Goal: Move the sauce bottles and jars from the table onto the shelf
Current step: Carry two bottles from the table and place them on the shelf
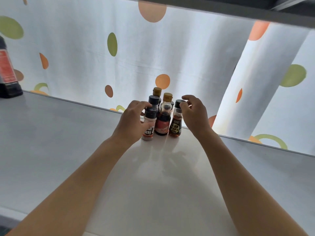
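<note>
A cluster of small bottles stands upright near the back edge of the grey shelf board (68, 142). My left hand (133, 121) wraps around the pepper shaker (149, 123), which has a black cap and a white label. My right hand (192, 114) pinches the black cap of the amber sesame oil bottle (175, 126). Between them stands a dark sauce bottle (163, 121) with a tan cap and red label. Behind it a second tan-capped bottle (157, 92) and a black-capped one (154, 99) are partly hidden.
A large dark soy sauce bottle (7, 72) with a red label stands at the shelf's far left. A white curtain (136, 53) with orange and green dots hangs behind. The upper shelf's edge (221, 13) runs overhead.
</note>
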